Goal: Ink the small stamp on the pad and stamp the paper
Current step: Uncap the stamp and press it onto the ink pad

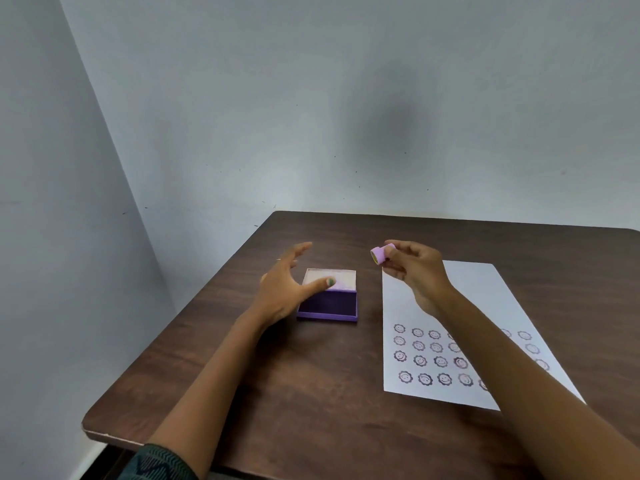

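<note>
My right hand point(417, 271) pinches a small pink cylindrical stamp point(378, 254), held in the air, tilted sideways, just right of and above the ink pad. The purple ink pad point(332, 304) lies open on the table, its pale lid point(341, 277) folded back behind it. My left hand point(287, 284) hovers at the pad's left side, fingers spread, thumb over the lid, holding nothing. A white sheet of paper point(485, 292) lies to the right; several rows of round smiling-flower prints point(424, 360) cover its near half, partly hidden by my right forearm.
The dark wooden table point(294, 393) stands in a room corner, grey walls point(311, 116) behind and to the left. Its left edge and rounded near-left corner are close to my left arm. Bare wood lies in front of the pad.
</note>
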`<move>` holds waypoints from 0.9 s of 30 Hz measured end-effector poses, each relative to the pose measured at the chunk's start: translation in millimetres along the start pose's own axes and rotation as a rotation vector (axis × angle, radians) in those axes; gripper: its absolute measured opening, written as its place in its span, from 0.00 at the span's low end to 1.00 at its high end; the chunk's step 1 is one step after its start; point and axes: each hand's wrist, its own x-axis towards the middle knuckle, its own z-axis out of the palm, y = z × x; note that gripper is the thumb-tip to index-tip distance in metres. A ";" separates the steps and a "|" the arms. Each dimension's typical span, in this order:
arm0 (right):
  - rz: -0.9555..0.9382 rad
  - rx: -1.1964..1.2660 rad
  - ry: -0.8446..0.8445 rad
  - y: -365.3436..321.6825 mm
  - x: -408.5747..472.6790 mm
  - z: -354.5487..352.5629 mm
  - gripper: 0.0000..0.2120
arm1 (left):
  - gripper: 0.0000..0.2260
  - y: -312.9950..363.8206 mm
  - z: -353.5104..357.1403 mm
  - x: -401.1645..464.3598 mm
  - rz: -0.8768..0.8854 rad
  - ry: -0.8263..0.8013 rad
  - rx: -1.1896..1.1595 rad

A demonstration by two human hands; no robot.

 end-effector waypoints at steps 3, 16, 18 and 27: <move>0.091 0.235 -0.078 -1.9 -3.4 -8.3 0.13 | 0.30 27.4 18.8 9.4 0.106 0.001 -0.107; 0.124 0.635 -0.237 -4.7 -2.0 -37.8 0.09 | 0.13 81.7 73.4 20.4 0.377 0.090 -0.353; 0.095 0.599 -0.234 -3.7 -2.5 -35.5 0.11 | 0.13 80.6 71.1 18.5 0.378 0.106 -0.330; 0.020 0.585 -0.169 0.4 -5.6 -27.7 0.10 | 0.13 78.6 75.2 13.5 0.381 0.187 -0.284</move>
